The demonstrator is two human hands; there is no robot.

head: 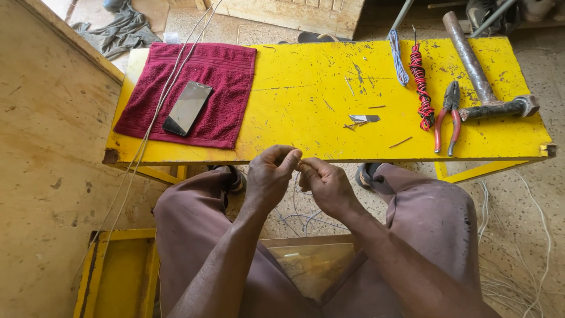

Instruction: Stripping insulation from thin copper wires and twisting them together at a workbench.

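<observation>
Grip: left hand and right hand meet fingertip to fingertip, both pinched tight on a thin wire between them; only a sliver of it shows.
Wire's place: just below the near edge of the yellow bench, above the knees, at 6 o'clock from the bench's middle.
Doing it well: in my judgement, keep both pinches close together so the short span stays stiff, and work it in small turns.
Loose ends: pale wire strands hang down under the hands; keep them from tangling.
At 12 o'clock: a small blade with wire offcuts.
At 2 o'clock: red-handled pliers, a red-and-black twisted wire, a hammer.
At 10 o'clock: a phone on a maroon towel.
</observation>
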